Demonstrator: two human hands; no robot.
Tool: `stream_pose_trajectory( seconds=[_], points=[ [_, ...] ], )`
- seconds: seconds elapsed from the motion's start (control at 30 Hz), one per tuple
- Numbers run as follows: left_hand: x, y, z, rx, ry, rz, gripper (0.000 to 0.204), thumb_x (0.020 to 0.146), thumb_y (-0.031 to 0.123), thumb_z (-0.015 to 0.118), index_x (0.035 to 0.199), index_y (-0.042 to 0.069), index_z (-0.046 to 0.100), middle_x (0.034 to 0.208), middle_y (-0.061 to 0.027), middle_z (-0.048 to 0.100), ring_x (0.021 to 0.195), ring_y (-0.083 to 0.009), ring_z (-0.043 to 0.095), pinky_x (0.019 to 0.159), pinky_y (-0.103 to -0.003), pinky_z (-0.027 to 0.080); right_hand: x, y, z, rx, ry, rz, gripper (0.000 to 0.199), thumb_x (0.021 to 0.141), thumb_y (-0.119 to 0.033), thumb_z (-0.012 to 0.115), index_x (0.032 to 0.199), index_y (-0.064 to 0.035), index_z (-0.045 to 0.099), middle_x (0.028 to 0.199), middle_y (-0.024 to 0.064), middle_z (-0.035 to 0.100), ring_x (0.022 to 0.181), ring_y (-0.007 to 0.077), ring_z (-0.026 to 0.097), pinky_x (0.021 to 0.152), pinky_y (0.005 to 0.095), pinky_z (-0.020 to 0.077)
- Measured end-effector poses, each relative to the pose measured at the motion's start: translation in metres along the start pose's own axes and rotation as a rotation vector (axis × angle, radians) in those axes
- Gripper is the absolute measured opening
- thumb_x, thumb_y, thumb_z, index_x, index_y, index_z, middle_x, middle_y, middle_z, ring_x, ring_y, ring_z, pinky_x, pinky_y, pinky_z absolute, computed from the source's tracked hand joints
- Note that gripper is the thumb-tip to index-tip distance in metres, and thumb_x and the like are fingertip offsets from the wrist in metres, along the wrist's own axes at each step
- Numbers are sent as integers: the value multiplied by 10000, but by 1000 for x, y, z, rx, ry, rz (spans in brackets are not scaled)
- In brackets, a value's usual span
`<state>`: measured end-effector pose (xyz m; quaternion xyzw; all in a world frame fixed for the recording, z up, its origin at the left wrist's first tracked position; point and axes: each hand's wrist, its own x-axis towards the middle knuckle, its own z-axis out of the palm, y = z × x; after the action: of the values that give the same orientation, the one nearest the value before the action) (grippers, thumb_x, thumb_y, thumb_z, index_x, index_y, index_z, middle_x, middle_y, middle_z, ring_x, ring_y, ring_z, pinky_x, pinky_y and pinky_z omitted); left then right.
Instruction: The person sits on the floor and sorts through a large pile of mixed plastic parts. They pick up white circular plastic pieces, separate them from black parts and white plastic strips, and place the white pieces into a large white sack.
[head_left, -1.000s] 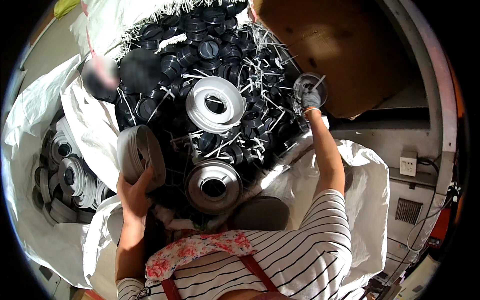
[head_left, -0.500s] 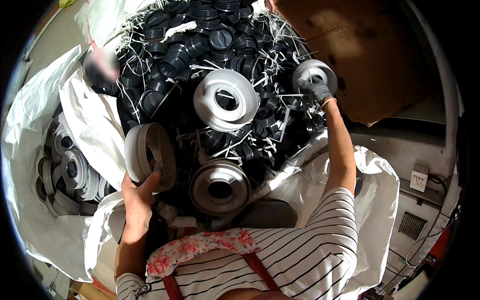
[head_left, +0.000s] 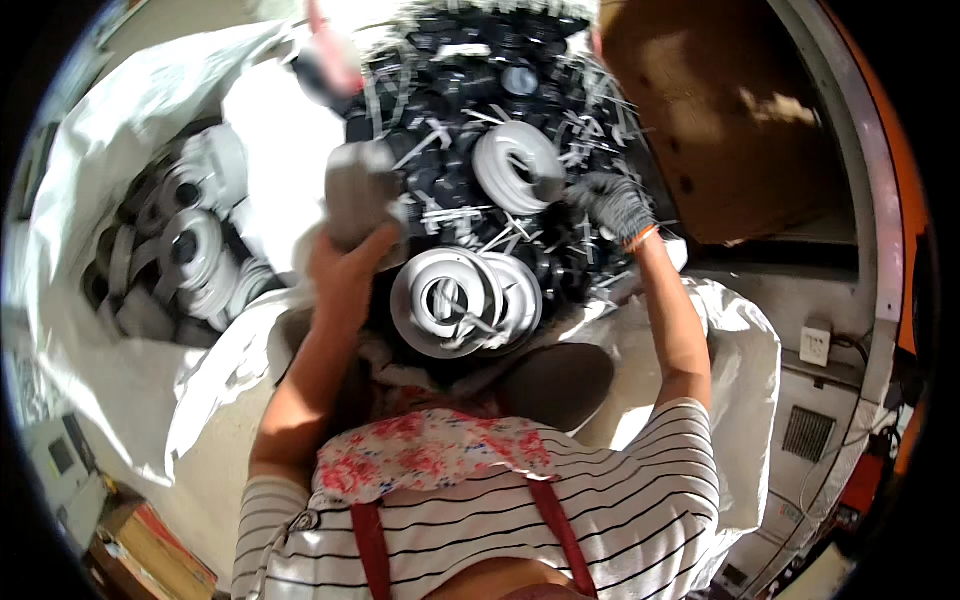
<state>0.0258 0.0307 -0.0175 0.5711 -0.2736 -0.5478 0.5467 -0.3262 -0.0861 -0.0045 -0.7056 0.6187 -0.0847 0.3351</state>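
My bare left hand (head_left: pixel 345 275) is closed around a pale grey threaded plastic ring (head_left: pixel 360 190), blurred and turned edge-on, held at the left of the black pile. My right hand (head_left: pixel 612 205), in a grey knit glove with an orange cuff, has its fingers at the right rim of a white threaded plastic ring (head_left: pixel 490 170); it seems to grip that rim. Closer to me, a white flanged ring (head_left: pixel 410 300) overlaps a second one (head_left: pixel 528 300). Under these lie many black threaded caps (head_left: pixel 450 75) and loose white plastic strips (head_left: pixel 460 215).
At the left, an open white woven sack (head_left: pixel 85 225) holds several more grey and white rings (head_left: pixel 205 250). Brown cardboard (head_left: pixel 720 150) lies at the far right, above a wall socket (head_left: pixel 815 345). White sack cloth (head_left: pixel 735 400) drapes near my right arm.
My view has shifted. The left hand has raised its ring. My right hand has left the far right edge for the middle ring, and two rings now overlap near me instead of one.
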Motion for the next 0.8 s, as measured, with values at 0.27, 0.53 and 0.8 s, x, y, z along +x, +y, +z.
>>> stream_pose_trajectory(
  seconds=[0.27, 0.53, 0.8],
  points=[
    [-24, 24, -9, 190, -42, 257, 646, 691, 180, 786, 1231, -25, 495, 1032, -143, 646, 910, -222, 625, 808, -323, 494, 71, 90, 98, -320, 245, 373, 530, 789, -410, 612, 1177, -50, 587, 1187, 193, 600, 1124, 345, 558, 922, 417, 446],
    [-42, 39, -27, 208, -90, 323, 696, 668, 171, 788, 1269, 14, 472, 1084, -173, 627, 999, -253, 603, 882, -357, 469, 45, 73, 132, -217, 354, 21, 262, 776, -222, 650, 971, -46, 663, 944, 172, 674, 887, 307, 634, 783, 371, 489],
    [-52, 29, -50, 210, -166, 357, 740, 652, 183, 799, 1286, 15, 457, 1067, -156, 639, 959, -238, 618, 860, -355, 483, -40, -21, 150, 69, 595, -48, 371, 762, -18, 600, 1131, 3, 568, 920, 162, 668, 815, 221, 647, 778, 323, 505]
  ],
)
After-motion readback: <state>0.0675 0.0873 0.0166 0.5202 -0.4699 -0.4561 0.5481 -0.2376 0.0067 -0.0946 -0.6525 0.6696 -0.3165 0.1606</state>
